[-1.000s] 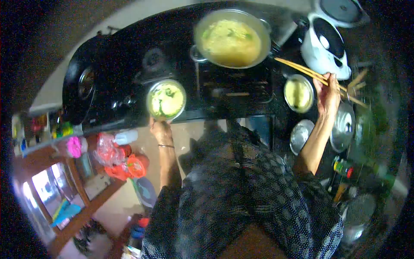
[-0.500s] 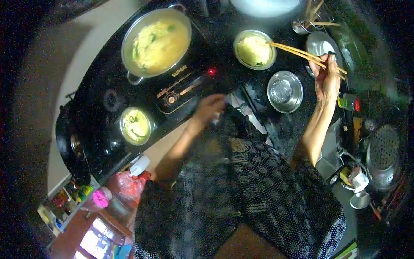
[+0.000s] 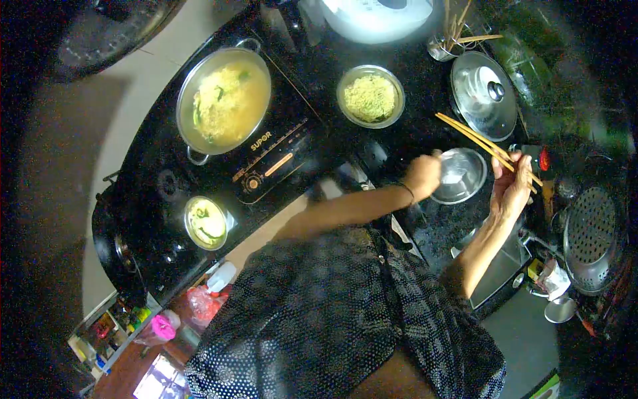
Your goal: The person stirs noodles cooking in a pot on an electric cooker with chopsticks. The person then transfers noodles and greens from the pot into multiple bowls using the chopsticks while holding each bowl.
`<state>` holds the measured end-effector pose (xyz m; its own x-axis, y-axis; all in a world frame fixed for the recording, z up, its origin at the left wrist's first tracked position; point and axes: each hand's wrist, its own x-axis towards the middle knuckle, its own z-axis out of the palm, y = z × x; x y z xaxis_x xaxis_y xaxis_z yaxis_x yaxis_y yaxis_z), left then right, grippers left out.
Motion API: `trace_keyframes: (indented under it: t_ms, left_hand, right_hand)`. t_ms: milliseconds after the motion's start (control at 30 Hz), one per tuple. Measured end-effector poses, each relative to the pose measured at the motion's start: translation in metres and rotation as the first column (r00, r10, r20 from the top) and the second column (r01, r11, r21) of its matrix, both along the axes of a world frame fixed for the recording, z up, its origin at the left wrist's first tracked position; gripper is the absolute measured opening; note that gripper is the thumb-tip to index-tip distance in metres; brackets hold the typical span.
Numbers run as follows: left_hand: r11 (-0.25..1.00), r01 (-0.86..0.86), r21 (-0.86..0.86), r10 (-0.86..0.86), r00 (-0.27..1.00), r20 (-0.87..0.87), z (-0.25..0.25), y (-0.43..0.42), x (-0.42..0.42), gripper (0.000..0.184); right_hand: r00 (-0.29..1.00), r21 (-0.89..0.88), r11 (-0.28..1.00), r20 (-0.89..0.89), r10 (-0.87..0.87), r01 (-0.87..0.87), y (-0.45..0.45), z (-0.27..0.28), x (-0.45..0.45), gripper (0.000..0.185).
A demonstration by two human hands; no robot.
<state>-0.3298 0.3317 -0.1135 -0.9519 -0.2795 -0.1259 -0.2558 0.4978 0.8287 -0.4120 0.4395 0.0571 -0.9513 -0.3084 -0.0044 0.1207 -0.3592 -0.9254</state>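
Note:
My left hand [image 3: 423,178] reaches across to the right, its fingers closed at the rim of a shiny metal bowl [image 3: 463,175]. The bowl looks tilted, and no food shows in it. My right hand [image 3: 512,189] holds a pair of wooden chopsticks [image 3: 473,136], their tips pointing up and left above the bowl. Farther back stands a metal bowl of noodles [image 3: 370,97]. On the left, a two-handled pot [image 3: 188,136] of noodles in broth with green leaves sits on the induction cooker [image 3: 272,163]. A smaller bowl of noodles [image 3: 206,223] stands in front of it.
A glass lid [image 3: 483,96] with a black knob lies at the back right, near a holder of chopsticks [image 3: 445,48]. A white rounded appliance [image 3: 379,16] stands at the back. To the right are a sink [image 3: 495,263] and a perforated metal utensil [image 3: 590,233].
My left hand has moved right, from beside the cooker to the metal bowl. My right hand has drawn the chopsticks back from the bowl of noodles. The view has shifted slightly.

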Motion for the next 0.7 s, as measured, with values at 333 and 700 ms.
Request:
trace_keyframes:
  t_ms: [333, 700]
  left_hand:
    - [0.950, -0.052, -0.308, -0.064, 0.933, -0.355, 0.077, -0.073, 0.068, 0.048]
    - [0.752, -0.656, -0.069, 0.633, 0.747, -0.201, 0.052, -0.164, 0.230, 0.047]
  right_hand:
    - [0.933, 0.051, 0.937, -0.091, 0.348, -0.345, -0.132, 0.025, 0.001, 0.029]
    - [0.474, 0.428, 0.772, -0.616, 0.629, -0.470, -0.420, -0.058, 0.104, 0.020]
